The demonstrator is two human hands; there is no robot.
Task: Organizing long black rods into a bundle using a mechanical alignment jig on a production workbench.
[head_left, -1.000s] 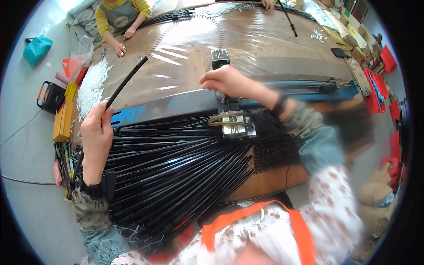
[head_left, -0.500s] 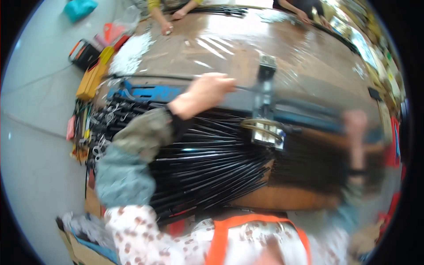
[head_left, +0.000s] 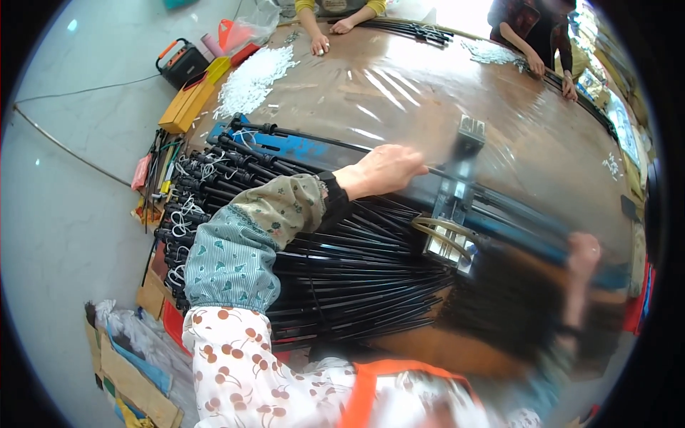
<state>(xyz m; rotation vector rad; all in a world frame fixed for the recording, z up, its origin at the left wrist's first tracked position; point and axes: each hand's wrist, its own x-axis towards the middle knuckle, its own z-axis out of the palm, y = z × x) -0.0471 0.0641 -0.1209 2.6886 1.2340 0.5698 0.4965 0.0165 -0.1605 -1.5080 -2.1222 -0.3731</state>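
Observation:
My left hand [head_left: 389, 170] is closed around a slim black rod [head_left: 325, 140], just left of an upright metal clamp device [head_left: 449, 200]. The rod's thicker end lies to the left, over a blue base [head_left: 303, 148]; its other end runs toward the device. My right hand [head_left: 585, 253], blurred, is curled at the right end of the device's long blue bar [head_left: 531, 227]. What it grips cannot be made out. Below my left arm, many black rods [head_left: 357, 274] lie fanned out, with white cord loops [head_left: 187, 214] at their thick ends.
A heap of small white pieces [head_left: 253, 80] lies at the table's far left, near a yellow box [head_left: 187, 105] and a black-and-orange case [head_left: 184, 64] on the floor. Across the table, two people's hands [head_left: 320, 44] work by more rods [head_left: 410, 30]. Flattened cardboard [head_left: 135, 381] is at lower left.
The whole view has shifted, so the scene sits lower and farther right. My left hand and its rod have moved slightly right, toward the clamp device. My right hand stays near the bar's end.

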